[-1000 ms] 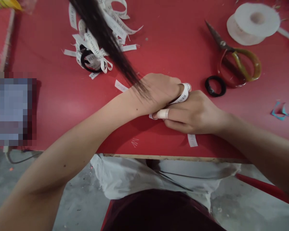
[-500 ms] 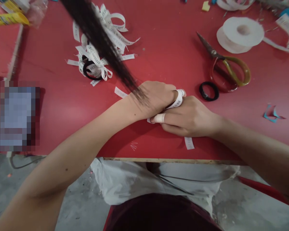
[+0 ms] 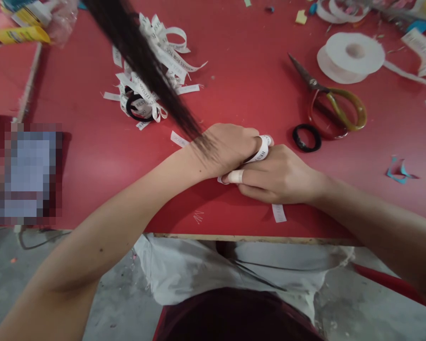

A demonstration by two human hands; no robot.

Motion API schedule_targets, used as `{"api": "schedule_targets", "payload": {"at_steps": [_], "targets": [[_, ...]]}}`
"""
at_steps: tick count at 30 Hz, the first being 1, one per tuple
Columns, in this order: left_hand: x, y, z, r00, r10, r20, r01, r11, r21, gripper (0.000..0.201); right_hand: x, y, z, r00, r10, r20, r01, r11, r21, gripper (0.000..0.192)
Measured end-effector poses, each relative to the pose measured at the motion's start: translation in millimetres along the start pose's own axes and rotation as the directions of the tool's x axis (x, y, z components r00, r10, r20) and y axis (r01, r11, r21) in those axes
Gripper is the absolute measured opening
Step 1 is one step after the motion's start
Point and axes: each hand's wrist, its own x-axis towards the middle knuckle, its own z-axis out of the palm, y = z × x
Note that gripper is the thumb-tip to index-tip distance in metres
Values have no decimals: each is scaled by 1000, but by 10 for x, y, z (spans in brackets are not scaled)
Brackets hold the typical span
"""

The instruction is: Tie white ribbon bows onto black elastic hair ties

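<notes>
My left hand (image 3: 230, 144) and my right hand (image 3: 279, 175) press together low over the red table, both with fingers closed on a white printed ribbon (image 3: 261, 150). The ribbon loops up between the hands, and its tails poke out left of my left wrist and below my right hand. The fingertips and the ribbon's middle are hidden. A pale band wraps one finger of my right hand. Just right of the hands lies a black hair tie (image 3: 306, 138). Beyond it, scissors (image 3: 328, 99) with yellowish and red handles lie with blades apart.
A white ribbon spool (image 3: 369, 57) sits at the back right. Back left is a pile of printed ribbon bows (image 3: 170, 54) on black hair ties, partly behind a hanging strand of dark hair (image 3: 142, 57). A blurred phone (image 3: 30, 170) with a cable lies left. Blue scraps (image 3: 399, 171) lie right.
The view has shifted slightly, so things on the table appear a little displaced. My hands keep the same grip on the ribbon, with no clear movement between them.
</notes>
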Motion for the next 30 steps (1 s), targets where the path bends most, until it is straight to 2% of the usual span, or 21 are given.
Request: {"api": "schedule_targets", "payload": {"at_steps": [2,8,12,14,17,19,21,23,26,30], "targets": [[0,-2,13,1000,3,-9,-3,1000,-2,37,6,-4,-5,1000,7,25,-7,1000,-8,26],[-4,-3,65,997,4,-77,-3,1000,10,32,24,-12,-16,1000,-1,-5,1,1000,-11,26],[0,-1,60,998,4,-63,-3,1000,24,33,10,-4,-11,1000,3,2,-3,1000,31,27],[7,-10,52,999,-1,-49,3,999,34,31,8,-2,-18,999,41,-17,-39,993,107,28],[15,-52,48,999,12,-53,-12,1000,4,31,24,-4,-50,985,166,-38,-152,959,241,30],[13,-94,53,997,29,-73,-33,998,-57,35,40,-6,-69,973,224,-58,-197,932,303,29],[5,-139,64,993,33,-116,-50,988,-146,38,47,-5,-72,968,235,-91,-191,920,342,26],[-4,-179,79,985,22,-169,-64,967,-247,38,41,-4,-57,973,202,-115,-153,929,337,25],[-13,-224,97,972,20,-232,-112,913,-393,42,22,-17,-32,987,80,-136,-46,971,234,22],[-4,-238,98,975,-5,-222,-120,832,-541,44,19,-69,-43,986,-73,-147,89,990,107,22]]}}
